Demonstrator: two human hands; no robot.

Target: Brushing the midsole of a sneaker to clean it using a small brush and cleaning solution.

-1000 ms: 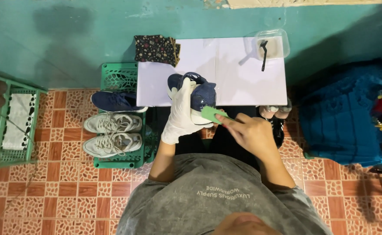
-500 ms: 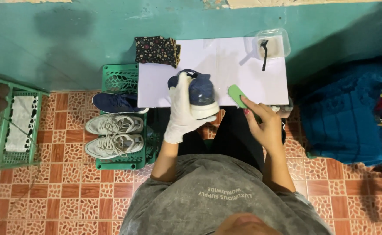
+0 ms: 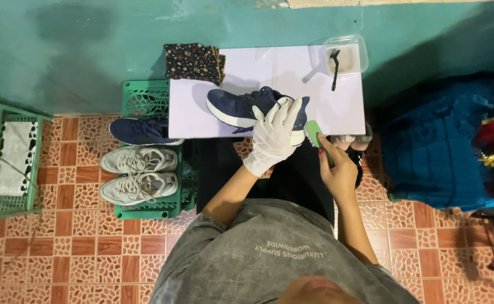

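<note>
White board [image 3: 247,73]: bare surface left of and behind navy sneaker [image 3: 241,107]. Obstacles: clear tub [image 3: 345,55] with brush at far right corner; patterned cloth [image 3: 193,61] at far left corner; wall directly behind.

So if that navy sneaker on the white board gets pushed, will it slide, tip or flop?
The navy sneaker lies on its side on the smooth white board, so it would probably slide rather than tip. Its knit-looking upper likely gives under the gloved left hand; the thick white sole looks stiffer. Probably light for its size.
</note>
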